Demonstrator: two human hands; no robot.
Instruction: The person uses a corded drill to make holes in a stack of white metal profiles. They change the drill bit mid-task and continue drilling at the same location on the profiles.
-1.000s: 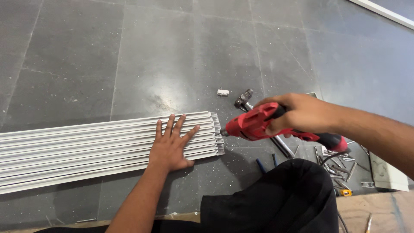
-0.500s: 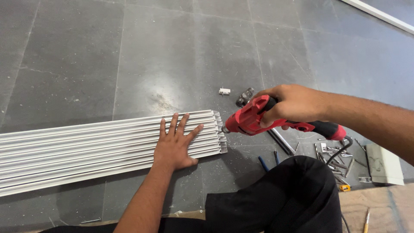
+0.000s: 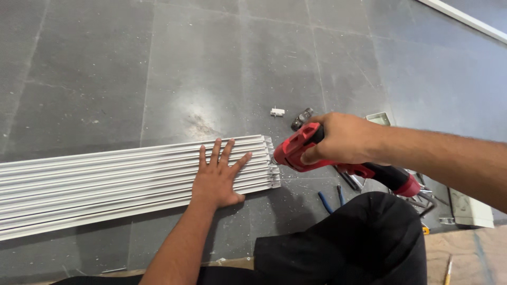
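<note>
Down on the grey tiled floor, a bundle of long white plastic strips is lying flat, running from the left edge of the view toward the middle, its cut ends lined up just left of the drill's nose. The left hand is pressing on top of that bundle near its right end, palm down, fingers fully spread and straight, gripping nothing and simply resting flat on the strips. The right hand is wrapping closed around the body of a red power drill, fingers curled tight over its top, with the tool's front end pointing left and sitting right at the ends of the strips; whether the tip is actually touching them is too small to tell. The drill's red and black rear part is sticking out to the right below the forearm. Just beyond the strip ends, a small white plastic clip is lying on the floor, and a small dark metal piece is sitting just beside it to the right. Blue-handled pliers are lying on the floor near the person's dark-trousered knee, and a cluster of metal tools is showing at the right, partly hidden by the arm.
</note>
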